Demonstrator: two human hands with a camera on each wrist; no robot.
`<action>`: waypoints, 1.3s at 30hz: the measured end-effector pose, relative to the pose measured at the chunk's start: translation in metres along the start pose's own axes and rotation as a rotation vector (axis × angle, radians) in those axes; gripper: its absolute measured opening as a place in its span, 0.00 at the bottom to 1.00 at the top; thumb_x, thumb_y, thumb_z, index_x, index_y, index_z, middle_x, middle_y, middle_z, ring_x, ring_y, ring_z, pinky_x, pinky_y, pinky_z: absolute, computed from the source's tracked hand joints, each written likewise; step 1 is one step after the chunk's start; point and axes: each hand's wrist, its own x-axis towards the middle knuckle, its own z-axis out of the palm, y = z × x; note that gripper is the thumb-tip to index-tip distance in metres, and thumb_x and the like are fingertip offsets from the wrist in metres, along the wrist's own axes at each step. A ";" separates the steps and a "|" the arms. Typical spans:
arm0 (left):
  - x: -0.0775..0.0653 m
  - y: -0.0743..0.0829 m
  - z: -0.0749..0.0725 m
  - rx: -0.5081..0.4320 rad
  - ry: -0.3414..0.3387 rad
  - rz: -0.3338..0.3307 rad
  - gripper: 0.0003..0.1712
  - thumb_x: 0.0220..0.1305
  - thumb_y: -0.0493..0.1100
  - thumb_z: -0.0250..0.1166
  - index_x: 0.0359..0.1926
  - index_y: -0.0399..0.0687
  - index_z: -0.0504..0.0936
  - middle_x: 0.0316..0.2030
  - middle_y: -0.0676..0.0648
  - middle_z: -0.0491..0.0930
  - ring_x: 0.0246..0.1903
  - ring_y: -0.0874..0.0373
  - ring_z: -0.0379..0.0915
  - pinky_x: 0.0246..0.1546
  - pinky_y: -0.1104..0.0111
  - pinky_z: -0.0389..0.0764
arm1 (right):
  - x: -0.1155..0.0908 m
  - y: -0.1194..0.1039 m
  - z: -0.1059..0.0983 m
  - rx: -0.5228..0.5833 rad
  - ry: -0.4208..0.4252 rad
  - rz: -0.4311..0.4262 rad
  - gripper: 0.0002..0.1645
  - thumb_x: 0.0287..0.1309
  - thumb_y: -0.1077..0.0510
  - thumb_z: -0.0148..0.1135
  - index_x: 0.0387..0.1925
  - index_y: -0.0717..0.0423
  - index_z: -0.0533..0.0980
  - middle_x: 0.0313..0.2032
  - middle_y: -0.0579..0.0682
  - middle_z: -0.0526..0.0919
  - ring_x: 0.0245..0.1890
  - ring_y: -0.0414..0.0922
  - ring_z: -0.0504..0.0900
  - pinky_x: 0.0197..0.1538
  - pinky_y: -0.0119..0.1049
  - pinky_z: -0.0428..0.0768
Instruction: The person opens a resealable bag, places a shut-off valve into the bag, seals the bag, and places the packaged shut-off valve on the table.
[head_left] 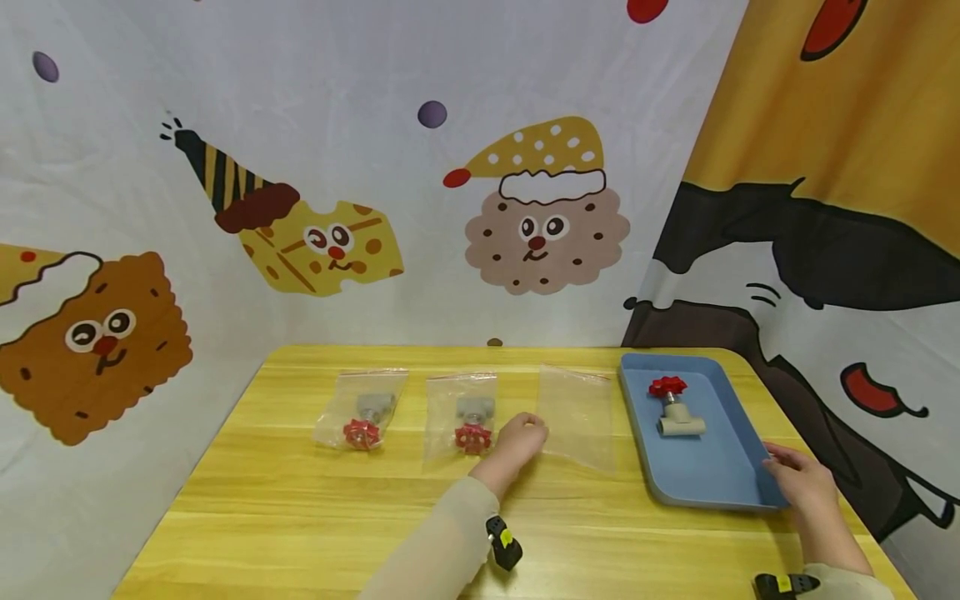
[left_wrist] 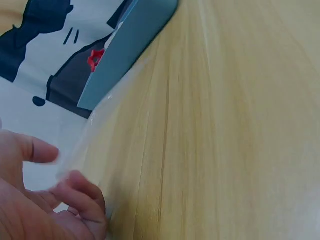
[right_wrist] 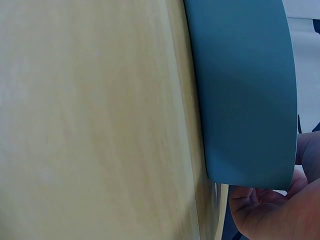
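My left hand (head_left: 522,437) is at the left edge of a flat clear zip bag (head_left: 577,417) with nothing in it. In the left wrist view the thumb and loosely bent fingers stand apart, with nothing between them. My right hand (head_left: 804,479) grips the right rim of a blue tray (head_left: 720,483), its thumb at the rim. In the right wrist view the tray's wall (right_wrist: 245,95) hides part of that hand's fingers. Inside the tray sits a beige valve (head_left: 681,421) with a red handwheel (head_left: 667,386).
Two clear zip bags lie to the left, one holding a grey valve with a red wheel (head_left: 362,433), the other a similar valve (head_left: 474,437). The wooden table (head_left: 300,517) ends at a printed cloth backdrop (head_left: 420,275).
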 end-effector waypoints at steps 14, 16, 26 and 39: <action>0.001 -0.004 0.006 -0.313 -0.047 -0.003 0.27 0.53 0.25 0.58 0.56 0.38 0.72 0.31 0.44 0.78 0.19 0.61 0.67 0.19 0.74 0.69 | -0.014 -0.012 0.000 0.002 -0.006 0.011 0.27 0.67 0.60 0.50 0.65 0.66 0.63 0.59 0.67 0.65 0.54 0.58 0.66 0.36 0.35 0.71; 0.001 -0.003 0.007 -0.315 -0.051 -0.014 0.33 0.50 0.25 0.58 0.60 0.41 0.69 0.31 0.45 0.78 0.19 0.61 0.68 0.18 0.74 0.69 | -0.014 -0.012 0.000 0.009 -0.004 0.008 0.27 0.66 0.60 0.51 0.64 0.67 0.63 0.59 0.68 0.65 0.54 0.59 0.65 0.40 0.38 0.72; 0.004 -0.004 0.005 -0.236 0.038 0.014 0.05 0.63 0.39 0.60 0.39 0.42 0.77 0.28 0.48 0.78 0.23 0.61 0.70 0.20 0.73 0.72 | -0.002 -0.003 0.002 -0.009 0.008 0.016 0.27 0.65 0.61 0.53 0.64 0.66 0.65 0.53 0.63 0.71 0.52 0.55 0.68 0.39 0.36 0.73; 0.003 -0.002 0.001 -0.430 0.034 0.059 0.31 0.47 0.27 0.65 0.51 0.41 0.60 0.27 0.48 0.77 0.21 0.62 0.71 0.22 0.74 0.71 | -0.007 -0.009 0.000 0.001 -0.011 0.009 0.28 0.65 0.61 0.53 0.64 0.67 0.63 0.58 0.67 0.67 0.53 0.57 0.67 0.40 0.40 0.74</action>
